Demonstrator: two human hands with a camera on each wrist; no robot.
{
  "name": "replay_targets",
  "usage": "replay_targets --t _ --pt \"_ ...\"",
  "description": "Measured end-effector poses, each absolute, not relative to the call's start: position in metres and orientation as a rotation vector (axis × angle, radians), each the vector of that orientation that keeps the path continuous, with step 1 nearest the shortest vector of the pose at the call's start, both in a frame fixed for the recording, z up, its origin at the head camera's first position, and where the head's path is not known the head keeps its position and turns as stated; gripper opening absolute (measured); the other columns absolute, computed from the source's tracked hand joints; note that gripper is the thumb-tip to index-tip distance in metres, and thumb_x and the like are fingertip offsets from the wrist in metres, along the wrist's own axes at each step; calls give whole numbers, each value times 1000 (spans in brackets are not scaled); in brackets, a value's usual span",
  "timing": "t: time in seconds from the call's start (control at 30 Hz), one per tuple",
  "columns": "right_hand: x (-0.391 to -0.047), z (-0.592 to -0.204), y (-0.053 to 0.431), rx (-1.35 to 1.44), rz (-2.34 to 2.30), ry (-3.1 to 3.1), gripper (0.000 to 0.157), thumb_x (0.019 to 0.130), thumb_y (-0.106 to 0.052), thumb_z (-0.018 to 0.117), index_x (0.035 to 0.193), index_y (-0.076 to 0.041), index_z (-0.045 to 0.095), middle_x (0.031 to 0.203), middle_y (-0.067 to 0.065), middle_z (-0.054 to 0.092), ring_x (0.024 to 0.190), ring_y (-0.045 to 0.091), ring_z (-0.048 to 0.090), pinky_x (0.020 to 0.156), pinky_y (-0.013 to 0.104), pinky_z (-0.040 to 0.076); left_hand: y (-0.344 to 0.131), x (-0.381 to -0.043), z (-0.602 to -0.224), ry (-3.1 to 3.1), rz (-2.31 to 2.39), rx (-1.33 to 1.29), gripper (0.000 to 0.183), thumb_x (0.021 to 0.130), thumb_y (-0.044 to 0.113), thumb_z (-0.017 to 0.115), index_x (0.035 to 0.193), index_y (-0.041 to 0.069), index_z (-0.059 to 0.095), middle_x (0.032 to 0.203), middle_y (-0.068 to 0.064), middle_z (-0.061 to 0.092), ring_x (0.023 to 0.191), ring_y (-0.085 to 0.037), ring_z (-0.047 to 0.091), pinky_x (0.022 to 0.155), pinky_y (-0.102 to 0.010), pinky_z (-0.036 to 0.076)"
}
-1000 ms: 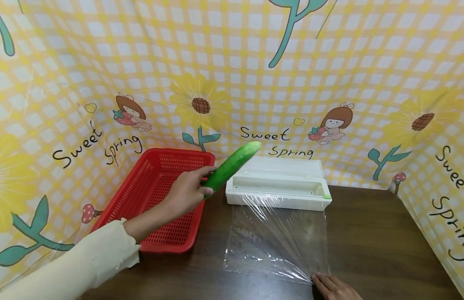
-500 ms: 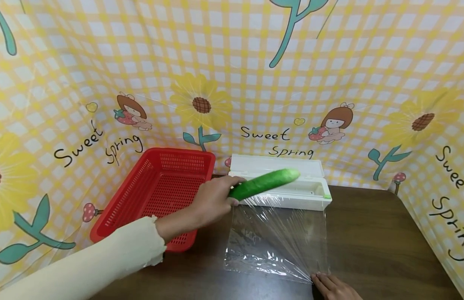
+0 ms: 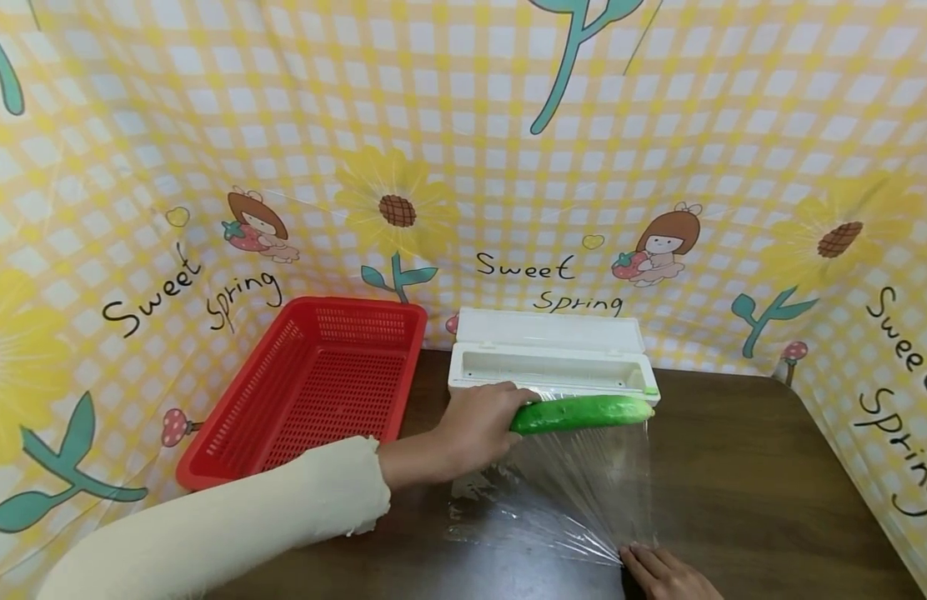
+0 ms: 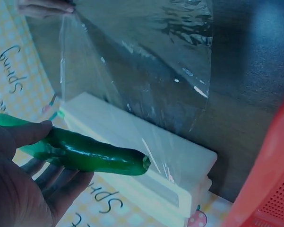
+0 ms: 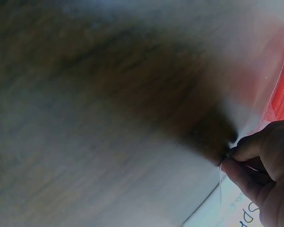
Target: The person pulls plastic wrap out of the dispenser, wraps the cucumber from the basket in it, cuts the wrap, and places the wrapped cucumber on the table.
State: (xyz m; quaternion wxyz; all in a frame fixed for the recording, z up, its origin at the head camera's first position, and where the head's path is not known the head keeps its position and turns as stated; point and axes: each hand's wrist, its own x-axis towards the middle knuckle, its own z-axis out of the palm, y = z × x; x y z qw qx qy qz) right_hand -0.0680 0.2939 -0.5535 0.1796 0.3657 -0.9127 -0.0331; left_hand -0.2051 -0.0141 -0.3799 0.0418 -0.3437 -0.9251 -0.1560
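Cucumber (image 3: pixel 583 413) — green, glossy, fairly straight, paler at the tip pointing right. It's in the left hand (image 3: pixel 482 429), thumb on one side and fingers on the other, held level over the far part of the plastic wrap (image 3: pixel 576 492), just in front of the white box (image 3: pixel 456 371). Gap between cucumber and wrap: can't tell from the head view. Right hand (image 3: pixel 669 573) pinches the near right corner of the wrap, thumb against fingers. Wrap is clear, creased, pulled into folds running toward that pinch; its far end meets the box front. Box lid (image 3: pixel 549 327) is up and back, trough visible, green tab (image 3: pixel 651 391) at the right end.

Left wrist view shows the blunt end with its small stem scar — covered by the hand in the head view. Right wrist view shows the pinch up close, but the wood there is blurred; cucumber not in that view.

Red basket (image 3: pixel 417 350) sits left of the box, narrow strip of counter (image 3: pixel 756 475) between them. Patterned cloth (image 3: pixel 448 92) stands close behind both. Most room is to the right: wood runs from the wrap to the counter's rounded far corner and slanting right edge.
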Motion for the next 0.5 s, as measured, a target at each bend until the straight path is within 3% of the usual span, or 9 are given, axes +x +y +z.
replay_targets --t 0.2,0.5 --pt "-67 -551 294 1025 -101 -2602 65 90 -69 61 108 -8 76 103 4 75 90 20 70 70 26 58 -3 -204 -392 -2796 -411 -1110 41 83 15 84 122 23 73 101 6 77 85 -10 69 59 -26 45" --pt "-66 -550 292 1021 -83 -2617 65 87 -68 66 110 -7 76 103 5 75 90 21 70 69 27 58 17 -199 -404 -2842 -325 -1154 50 78 10 83 124 29 73 104 10 76 83 -7 66 56 -26 43"
